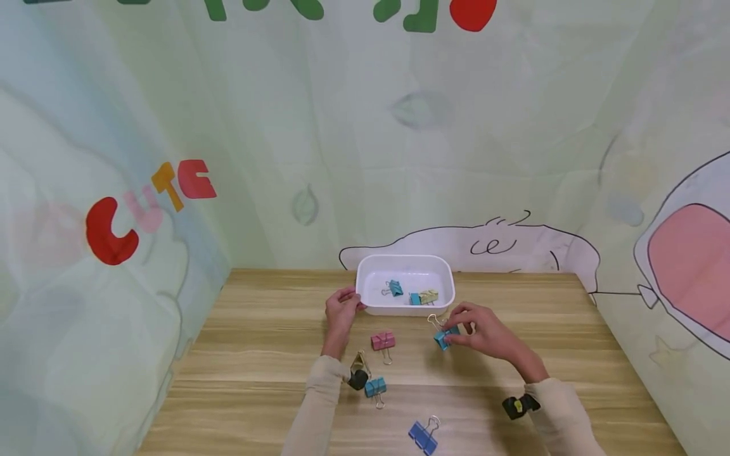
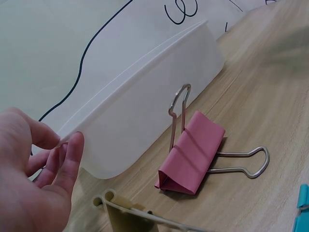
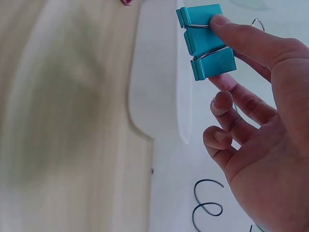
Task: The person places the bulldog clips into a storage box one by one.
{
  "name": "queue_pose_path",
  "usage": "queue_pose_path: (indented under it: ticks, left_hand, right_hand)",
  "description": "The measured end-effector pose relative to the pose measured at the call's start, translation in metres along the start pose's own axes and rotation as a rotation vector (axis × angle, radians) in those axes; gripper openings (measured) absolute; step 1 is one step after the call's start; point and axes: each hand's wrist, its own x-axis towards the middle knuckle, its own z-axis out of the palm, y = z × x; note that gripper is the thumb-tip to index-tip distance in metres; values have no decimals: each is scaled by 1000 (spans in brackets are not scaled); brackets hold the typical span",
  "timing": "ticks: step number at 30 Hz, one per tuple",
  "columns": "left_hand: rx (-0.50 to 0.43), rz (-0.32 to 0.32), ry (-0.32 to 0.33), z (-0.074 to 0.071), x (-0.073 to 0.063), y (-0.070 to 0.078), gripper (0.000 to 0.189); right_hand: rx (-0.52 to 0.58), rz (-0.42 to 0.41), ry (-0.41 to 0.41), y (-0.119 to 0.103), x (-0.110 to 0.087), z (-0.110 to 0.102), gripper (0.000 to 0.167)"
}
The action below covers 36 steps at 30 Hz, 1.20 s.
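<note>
My left hand (image 1: 342, 310) is at the left front corner of a white plastic tray (image 1: 407, 311), pinching its rim between thumb and fingers in the left wrist view. A teal binder clip (image 3: 207, 41) is pinched between thumb and fingers of my right hand (image 1: 476, 329), held above the table just right of the tray's front. Its wire handle sticks up. Inside the tray lie a blue-teal binder clip (image 1: 396, 288), another teal clip (image 1: 415, 299) and a yellow one (image 1: 429, 296). Closest to my left hand on the table is a pink binder clip (image 2: 193, 152).
A gold-coloured clip (image 2: 128, 217) stands beside my left wrist, partly hidden by the wrist camera in the head view. Nearer the front lie a teal clip (image 1: 375, 387) and a dark blue clip (image 1: 423, 438). A printed cloth backdrop (image 1: 342, 126) rises behind the wooden table (image 1: 256, 373).
</note>
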Motion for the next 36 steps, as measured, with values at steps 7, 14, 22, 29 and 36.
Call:
queue_pose_path:
  ticks: [7, 14, 22, 29, 36]
  left_hand:
    - [-2, 7, -6, 1, 1, 0, 30]
    - [0, 0, -5, 0, 3, -1, 31]
    - [-17, -2, 0, 0, 3, -2, 32]
    - [-12, -2, 8, 0, 3, -3, 32]
    - [-14, -10, 12, 1, 2, -3, 31]
  right_hand:
    - [-37, 6, 1, -4, 27, -9, 13]
    - [-55, 15, -17, -9, 55, -18, 13]
    - [-61, 34, -24, -6, 83, -24, 13]
    - [-63, 66, -25, 1, 98, -26, 16]
    - [-67, 83, -21, 4, 112, -26, 14]
